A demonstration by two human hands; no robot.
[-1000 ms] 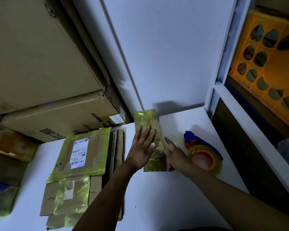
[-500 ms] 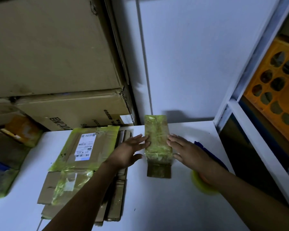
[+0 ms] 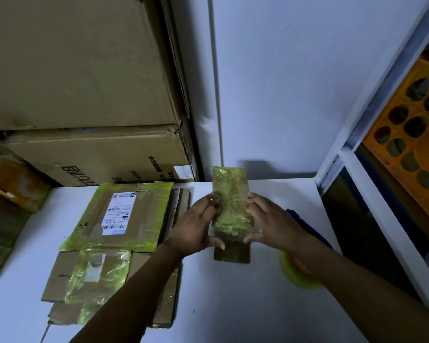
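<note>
Head view: the left hand (image 3: 196,229) and right hand (image 3: 273,224) hold a tape-wrapped parcel (image 3: 232,211) by its opposite long sides, each grip clamped on it, probably to steady it just above the white surface (image 3: 233,305). Flattened cardboard (image 3: 119,219) lies to the left and a tape roll (image 3: 297,276) to the right. Stacked cartons (image 3: 84,70) stand against the wall.

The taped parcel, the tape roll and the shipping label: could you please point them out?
taped parcel (image 3: 231,206): head view, middle of its top face.
tape roll (image 3: 289,269): head view, yellow-green rim.
shipping label (image 3: 118,214): head view, centre of the sticker.
</note>
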